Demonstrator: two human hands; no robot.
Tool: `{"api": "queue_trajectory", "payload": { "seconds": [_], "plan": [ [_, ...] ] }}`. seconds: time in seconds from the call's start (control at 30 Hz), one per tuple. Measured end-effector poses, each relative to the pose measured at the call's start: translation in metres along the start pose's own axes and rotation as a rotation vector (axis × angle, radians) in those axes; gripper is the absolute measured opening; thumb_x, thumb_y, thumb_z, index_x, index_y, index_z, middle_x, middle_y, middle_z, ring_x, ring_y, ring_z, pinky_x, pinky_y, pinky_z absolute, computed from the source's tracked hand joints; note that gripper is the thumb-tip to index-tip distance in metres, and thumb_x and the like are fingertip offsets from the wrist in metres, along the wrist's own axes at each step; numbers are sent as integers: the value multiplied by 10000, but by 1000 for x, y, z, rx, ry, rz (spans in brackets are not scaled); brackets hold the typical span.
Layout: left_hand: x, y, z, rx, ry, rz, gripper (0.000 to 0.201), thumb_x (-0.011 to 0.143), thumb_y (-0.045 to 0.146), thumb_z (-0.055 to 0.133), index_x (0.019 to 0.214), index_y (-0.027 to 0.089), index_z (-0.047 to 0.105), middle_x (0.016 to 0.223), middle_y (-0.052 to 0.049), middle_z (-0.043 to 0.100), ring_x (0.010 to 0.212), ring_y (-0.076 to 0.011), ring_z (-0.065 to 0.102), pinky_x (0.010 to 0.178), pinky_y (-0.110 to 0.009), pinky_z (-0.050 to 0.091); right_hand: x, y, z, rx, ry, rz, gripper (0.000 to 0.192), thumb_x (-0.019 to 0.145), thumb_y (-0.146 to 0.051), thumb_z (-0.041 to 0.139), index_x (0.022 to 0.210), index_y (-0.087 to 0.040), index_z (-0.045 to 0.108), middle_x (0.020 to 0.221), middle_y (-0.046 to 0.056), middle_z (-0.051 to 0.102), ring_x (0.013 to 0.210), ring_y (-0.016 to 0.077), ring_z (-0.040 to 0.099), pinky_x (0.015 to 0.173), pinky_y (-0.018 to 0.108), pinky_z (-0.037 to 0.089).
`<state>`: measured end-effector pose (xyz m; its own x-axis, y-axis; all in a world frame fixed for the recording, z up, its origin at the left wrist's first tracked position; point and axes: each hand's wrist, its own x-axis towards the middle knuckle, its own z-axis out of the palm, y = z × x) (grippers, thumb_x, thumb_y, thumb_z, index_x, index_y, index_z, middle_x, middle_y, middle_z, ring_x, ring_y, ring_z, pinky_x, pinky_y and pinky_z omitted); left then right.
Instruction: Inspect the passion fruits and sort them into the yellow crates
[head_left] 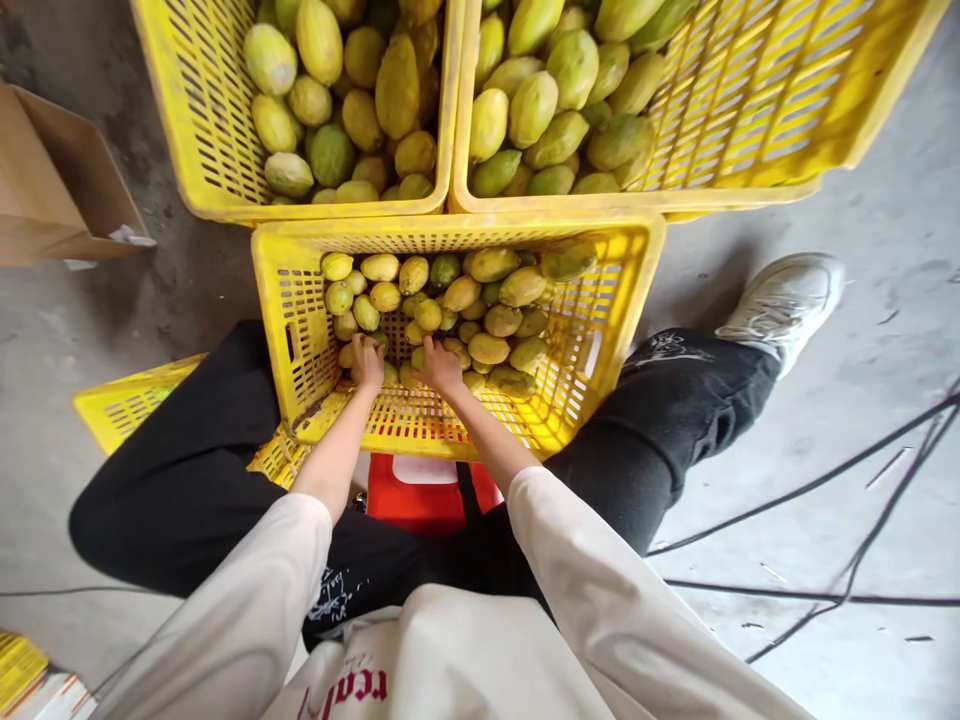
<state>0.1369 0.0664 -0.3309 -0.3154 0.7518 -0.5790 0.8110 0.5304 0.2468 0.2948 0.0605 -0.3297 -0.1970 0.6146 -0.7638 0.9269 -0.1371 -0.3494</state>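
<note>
Left hand (pixel 367 362) and right hand (pixel 441 368) in yellow crate (pixel 300 340), each clasping fruit (pixel 489 348) (yellow-green)

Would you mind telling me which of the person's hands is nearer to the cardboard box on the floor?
Left. The left hand is in the near crate's left part, on the cardboard box side; the right hand is nearer the crate's middle, farther away.

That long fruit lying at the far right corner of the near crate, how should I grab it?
Probably across its middle, from above. The long fruit lies on its side atop the pile in the near crate, long axis left to right, close to the far wall. Its upper side shows bare, so fingers can span its narrow width from above. Both hands, left hand and right hand, are in the near-left fruit.
</note>
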Motion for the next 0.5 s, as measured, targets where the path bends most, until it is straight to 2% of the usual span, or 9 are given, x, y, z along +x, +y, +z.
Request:
{"api": "queue_trajectory", "payload": {
  "seconds": [0.07, 0.13, 0.2, 0.27, 0.33, 0.4, 0.5],
  "plan": [
    [0, 3, 4, 14, -25, -24, 283, 814, 208, 608, 1074, 177, 500, 1286, -170, 464, 1224, -262, 440, 999, -356, 339, 0, 1, -3, 20, -15, 2, 694, 786, -464, 611, 1338, -149, 331, 1208, 200, 567, 957, 307, 615, 759, 366, 470],
    [4, 3, 6, 51, -80, -30, 449, 765, 144, 651, 1160, 158, 438, 1273, -191, 480, 1243, -280, 426, 1007, -372, 328, 0, 3, -8, 63, -33, 3, 708, 768, -473, 621, 1336, -155, 345, 1201, 195, 576, 970, 324, 614, 774, 385, 477],
    [10, 3, 5, 141, -141, -29, 479, 757, 131, 655, 1170, 134, 413, 1246, -215, 504, 1245, -303, 427, 999, -393, 329, 0, 8, -13, 176, -76, 15, 693, 736, -486, 644, 1303, -173, 398, 1177, 171, 598, 1008, 338, 603, 817, 407, 477],
    [17, 2, 2, 226, -190, -10, 485, 741, 152, 677, 1146, 114, 413, 1226, -238, 515, 1242, -326, 429, 989, -403, 334, -1, 15, -16, 376, -145, 66, 673, 690, -506, 681, 1245, -190, 470, 1164, 150, 610, 1069, 344, 577, 883, 421, 460],
    [19, 2, -3, 223, -222, 4, 528, 681, 150, 723, 1114, 111, 425, 1237, -242, 506, 1252, -338, 418, 1007, -403, 320, -6, 21, -16, 593, -198, 148, 686, 676, -562, 673, 1225, -191, 497, 1209, 151, 587, 1128, 331, 545, 918, 414, 455],
    [16, 6, -11, 64, -239, -51, 581, 598, 127, 763, 1082, 125, 441, 1267, -223, 483, 1274, -342, 393, 1030, -395, 305, -14, 25, -13, 751, -220, 211, 702, 741, -653, 543, 1253, -179, 471, 1233, 163, 567, 1114, 289, 558, 876, 392, 494],
    [3, 16, -26, -347, -295, -250, 563, 538, 119, 780, 1008, 161, 471, 1211, -163, 520, 1266, -331, 405, 1003, -395, 357, -30, 27, -10, 952, -266, 217, 685, 862, -668, 195, 1223, -149, 460, 1082, 154, 624, 941, 212, 631, 751, 365, 551]
  ]
}}
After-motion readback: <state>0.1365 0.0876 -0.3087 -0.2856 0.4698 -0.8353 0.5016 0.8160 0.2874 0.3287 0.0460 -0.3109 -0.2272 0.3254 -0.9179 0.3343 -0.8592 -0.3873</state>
